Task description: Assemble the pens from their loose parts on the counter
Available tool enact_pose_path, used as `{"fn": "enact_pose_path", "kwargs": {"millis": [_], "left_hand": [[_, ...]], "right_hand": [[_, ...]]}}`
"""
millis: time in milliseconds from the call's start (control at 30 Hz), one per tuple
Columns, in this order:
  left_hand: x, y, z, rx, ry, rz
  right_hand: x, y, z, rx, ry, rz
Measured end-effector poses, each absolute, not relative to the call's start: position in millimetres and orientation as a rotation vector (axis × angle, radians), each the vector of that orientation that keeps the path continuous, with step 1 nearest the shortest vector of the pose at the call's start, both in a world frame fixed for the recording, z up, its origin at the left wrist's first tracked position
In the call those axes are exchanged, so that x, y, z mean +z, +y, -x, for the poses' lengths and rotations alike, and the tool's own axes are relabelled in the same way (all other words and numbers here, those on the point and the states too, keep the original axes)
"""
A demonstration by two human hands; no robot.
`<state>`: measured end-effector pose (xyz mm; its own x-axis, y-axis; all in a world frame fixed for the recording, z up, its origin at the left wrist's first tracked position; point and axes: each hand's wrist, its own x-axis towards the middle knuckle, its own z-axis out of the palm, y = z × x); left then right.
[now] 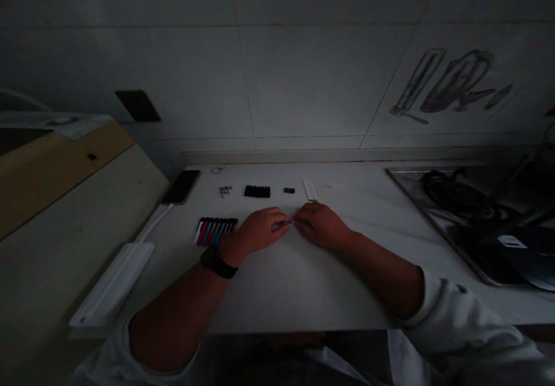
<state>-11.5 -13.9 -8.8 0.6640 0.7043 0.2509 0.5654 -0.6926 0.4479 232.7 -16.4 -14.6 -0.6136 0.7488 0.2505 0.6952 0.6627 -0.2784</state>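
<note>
Near edge of the worktop [299, 302]: both forearms reach in over it, sleeves pale. A black watch [215, 260] sits on the left wrist. The white power strip [113, 285] lies along the left side, toward the near left corner; a white cable [155, 222] runs from it to the phone.

Mid-worktop: left hand [261, 228] and right hand [319, 224] face each other, fingertips just apart. Left thumb and forefinger are held narrow, with a small dark piece [283, 223] at their tips; too dim to identify, grip not certain. Right fingers curl downward; cannot tell whether they hold anything. Coloured sticks [215, 232] lie in a row just left of the left hand.

Toward the far edge, left to right: phone [184, 186] by the left side, small metal bits [224, 190], black row of pegs [257, 191], dark clip [289, 190], white strip [309, 189] just beyond the right hand. A thin loop [218, 170] lies nearest the far edge. The stove [427, 220] occupies the right end.
</note>
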Motion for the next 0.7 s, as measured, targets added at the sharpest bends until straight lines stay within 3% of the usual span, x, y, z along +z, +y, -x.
{"fn": "enact_pose_path", "kwargs": {"millis": [700], "left_hand": [[-25,-6,14,0.553,1.027,-2.717]], "right_hand": [[-20,-11,-233,0.207,-2.568,1.158]]}}
